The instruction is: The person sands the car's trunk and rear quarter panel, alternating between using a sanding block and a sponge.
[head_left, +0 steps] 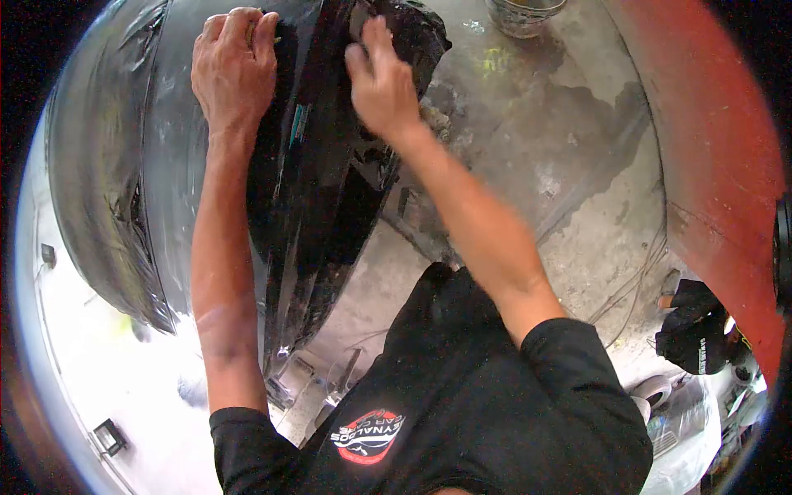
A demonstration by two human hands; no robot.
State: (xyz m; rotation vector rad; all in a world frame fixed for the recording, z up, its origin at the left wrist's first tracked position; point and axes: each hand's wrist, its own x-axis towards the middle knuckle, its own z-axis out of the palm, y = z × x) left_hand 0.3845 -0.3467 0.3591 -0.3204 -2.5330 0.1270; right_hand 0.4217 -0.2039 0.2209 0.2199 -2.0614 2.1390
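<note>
My left hand (pixel 233 70) rests on a dark, glossy car body panel (pixel 318 173), its fingers curled over a small item that mostly hides under them. A little to the right, my right hand (pixel 386 87) is smeared by motion against the same black panel. Its fingers point away from me, and a dark grey flat edge shows beside the fingertips; what it is I cannot make out. The panel looks wet and streaked. Grey-black sheeting (pixel 173 157), wrinkled like plastic film, covers the bodywork on the left.
A dark bucket (pixel 525 15) stands on the wet, stained concrete floor (pixel 569 107) at the top. A red surface (pixel 718 140) rises along the right. Thin cables (pixel 639 280) cross the floor. A black bag-like item (pixel 695 330) and plastic-wrapped goods (pixel 685 429) lie at lower right.
</note>
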